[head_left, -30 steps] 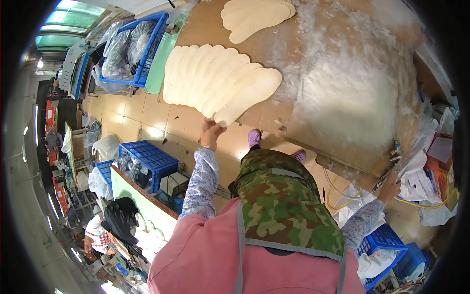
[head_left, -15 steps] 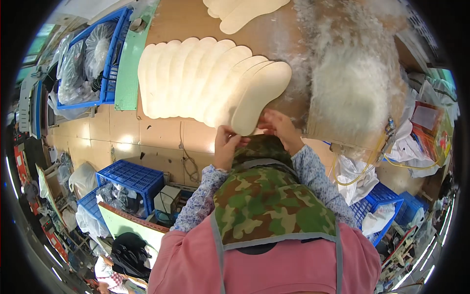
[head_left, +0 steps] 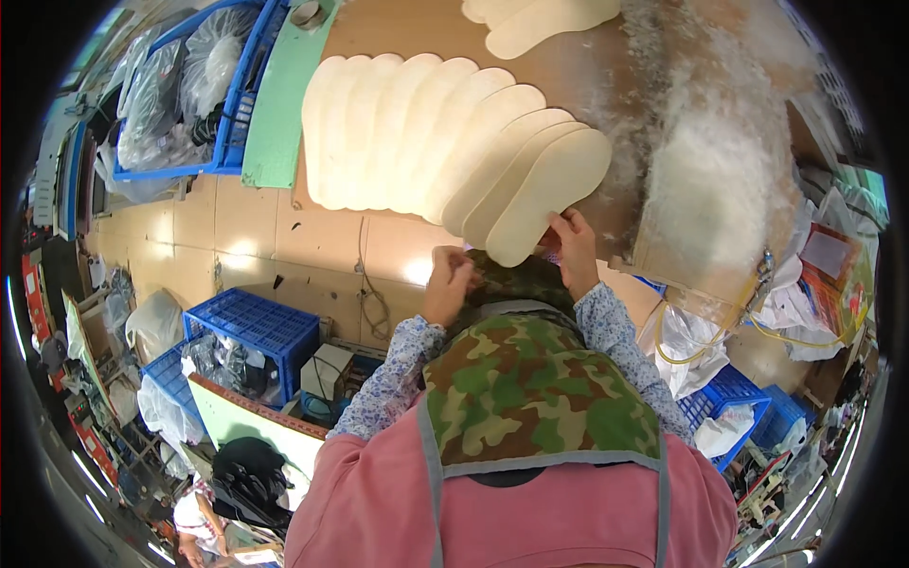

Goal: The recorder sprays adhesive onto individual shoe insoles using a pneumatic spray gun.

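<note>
A row of pale cream insoles (head_left: pixel 407 142) lies fanned out and overlapping on a brown work board. The rightmost insole (head_left: pixel 554 194) rests on top of its neighbour, heel toward me and over the board's near edge. My right hand (head_left: pixel 575 248) pinches this insole's right edge near the heel, thumb and fingers closed on it. To the left of the heel, apart from it, is my left hand (head_left: pixel 448 287) with its fingers curled together. Whatever those fingers hold, if anything, cannot be made out.
More insoles (head_left: pixel 554 21) lie at the board's far side. White fluffy fibre (head_left: pixel 705 180) covers the right part. A blue crate of bagged goods (head_left: pixel 227 156) stands at the far left, beside a green strip (head_left: pixel 275 123). A yellow hose (head_left: pixel 705 343) hangs at right.
The whole view has shifted, so the board sits further right. My left hand has come off the heel. The rightmost insole is spread further from those beneath, and my right hand now grips its edge.
</note>
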Demonstrator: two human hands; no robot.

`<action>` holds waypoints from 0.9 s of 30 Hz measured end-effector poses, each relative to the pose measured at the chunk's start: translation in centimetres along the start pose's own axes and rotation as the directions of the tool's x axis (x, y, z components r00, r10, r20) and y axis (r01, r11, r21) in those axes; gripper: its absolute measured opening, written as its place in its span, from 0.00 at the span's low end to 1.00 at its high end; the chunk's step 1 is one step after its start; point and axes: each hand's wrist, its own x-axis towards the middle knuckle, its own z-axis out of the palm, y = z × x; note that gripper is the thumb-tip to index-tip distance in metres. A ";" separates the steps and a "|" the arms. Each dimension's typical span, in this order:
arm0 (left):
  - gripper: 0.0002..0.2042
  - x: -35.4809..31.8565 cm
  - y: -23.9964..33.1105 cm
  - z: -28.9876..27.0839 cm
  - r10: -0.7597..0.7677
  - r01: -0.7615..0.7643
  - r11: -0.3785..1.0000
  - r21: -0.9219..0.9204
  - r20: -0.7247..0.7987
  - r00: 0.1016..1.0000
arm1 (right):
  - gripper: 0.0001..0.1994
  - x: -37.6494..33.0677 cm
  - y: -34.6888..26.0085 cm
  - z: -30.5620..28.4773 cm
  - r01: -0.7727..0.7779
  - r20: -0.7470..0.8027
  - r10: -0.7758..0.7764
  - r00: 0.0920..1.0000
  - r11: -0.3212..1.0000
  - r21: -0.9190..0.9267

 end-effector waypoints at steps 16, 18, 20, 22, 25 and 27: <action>0.27 11.0 4.2 -22.2 0.537 0.133 0.721 0.680 -0.670 0.513 | 0.14 0.9 0.0 0.7 -0.034 -0.074 0.041 0.996 0.995 0.096; 0.26 11.3 5.0 -23.7 0.317 -0.008 0.884 0.467 -0.587 0.745 | 0.14 1.2 -0.5 0.7 -0.066 -0.057 0.075 0.996 0.988 0.137; 0.27 10.9 5.4 -23.9 0.271 0.002 0.910 0.414 -0.601 0.752 | 0.15 1.7 -1.0 1.3 -0.105 -0.032 0.112 0.993 0.979 0.174; 0.29 10.2 9.4 -18.0 -0.027 0.020 1.000 -0.018 -0.542 0.840 | 0.17 2.4 -1.6 1.0 0.039 -0.020 -0.037 0.999 0.989 0.141; 0.29 7.4 10.0 -16.7 0.024 -0.085 0.991 -0.102 -0.492 0.870 | 0.20 2.6 -2.8 2.1 0.104 0.041 -0.106 0.993 0.994 0.040; 0.29 5.6 9.7 -16.0 0.064 -0.175 0.961 -0.214 -0.443 0.894 | 0.23 3.5 -3.3 1.7 0.117 0.103 -0.126 0.987 0.989 0.085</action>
